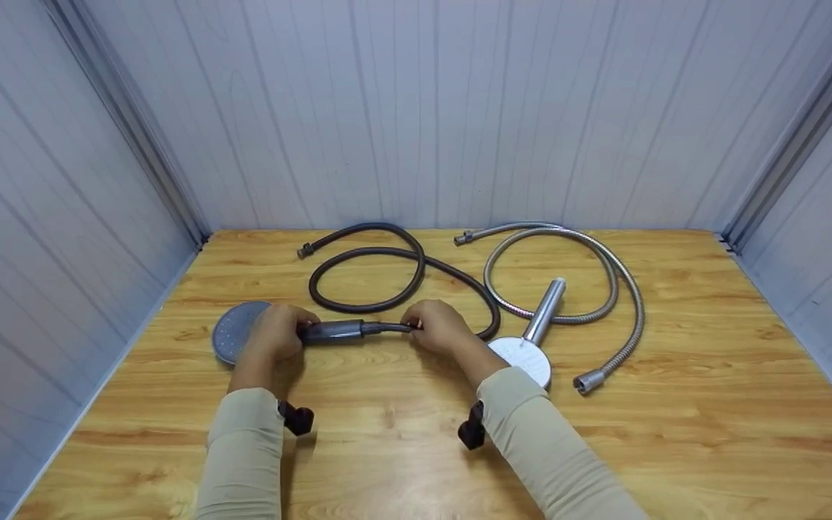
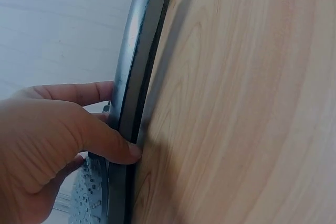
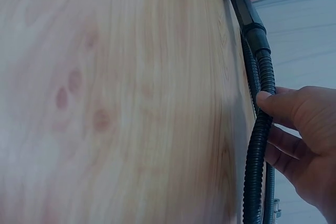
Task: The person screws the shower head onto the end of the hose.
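Observation:
In the head view my left hand grips the handle of a dark grey shower head, whose round face is turned up at the left. The left wrist view shows thumb and fingers around the handle. A black ribbed shower hose meets the handle's end through a dark connector. Just past that connector my right hand pinches the hose between thumb and fingers. From there the hose runs right and loops behind both hands, its free end fitting lying at the back left.
A silver shower head with a white face lies beside my right forearm, its handle pointing backward. Behind and right of it, a silver hose is coiled, its larger fitting toward the front. Pale panel walls enclose the wooden table.

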### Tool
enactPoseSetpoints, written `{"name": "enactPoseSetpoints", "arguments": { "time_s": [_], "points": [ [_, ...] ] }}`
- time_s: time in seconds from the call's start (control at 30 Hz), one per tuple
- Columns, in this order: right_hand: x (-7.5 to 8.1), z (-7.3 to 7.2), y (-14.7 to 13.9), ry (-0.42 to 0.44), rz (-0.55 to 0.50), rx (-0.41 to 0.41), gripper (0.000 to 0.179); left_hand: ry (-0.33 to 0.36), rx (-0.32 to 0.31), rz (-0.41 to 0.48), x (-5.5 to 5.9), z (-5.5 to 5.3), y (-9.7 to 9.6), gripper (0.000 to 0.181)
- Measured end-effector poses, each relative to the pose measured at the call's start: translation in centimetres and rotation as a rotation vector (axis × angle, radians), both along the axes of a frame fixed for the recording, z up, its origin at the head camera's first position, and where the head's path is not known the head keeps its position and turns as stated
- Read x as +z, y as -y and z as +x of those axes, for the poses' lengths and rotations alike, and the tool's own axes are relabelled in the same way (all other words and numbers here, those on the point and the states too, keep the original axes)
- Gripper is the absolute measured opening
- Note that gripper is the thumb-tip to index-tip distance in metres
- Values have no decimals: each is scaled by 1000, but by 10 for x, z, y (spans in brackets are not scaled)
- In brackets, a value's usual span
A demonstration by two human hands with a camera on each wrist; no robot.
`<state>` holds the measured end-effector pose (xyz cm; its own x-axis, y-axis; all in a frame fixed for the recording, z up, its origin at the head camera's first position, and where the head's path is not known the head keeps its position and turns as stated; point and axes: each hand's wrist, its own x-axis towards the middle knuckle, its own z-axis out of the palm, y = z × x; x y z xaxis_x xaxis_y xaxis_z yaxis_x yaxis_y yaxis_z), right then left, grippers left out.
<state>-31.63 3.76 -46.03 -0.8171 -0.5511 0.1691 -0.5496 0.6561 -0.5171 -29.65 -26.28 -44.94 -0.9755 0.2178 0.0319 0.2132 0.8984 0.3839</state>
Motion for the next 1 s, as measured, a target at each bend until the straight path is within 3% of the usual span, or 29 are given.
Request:
{"name": "enactPoseSetpoints", "arguments": {
  "time_s": [0.27,0.73,1.0],
  "points": [
    [2,3,-2,-3,31,-12,23,147,104,54,3,2,-1,68],
    [7,7,-11,7,16,-8,24,146,94,55,5,4,-5,62],
    [13,13,-13,39,33,-14,24,140,82,31,12,3,-12,63]
  ]
}}
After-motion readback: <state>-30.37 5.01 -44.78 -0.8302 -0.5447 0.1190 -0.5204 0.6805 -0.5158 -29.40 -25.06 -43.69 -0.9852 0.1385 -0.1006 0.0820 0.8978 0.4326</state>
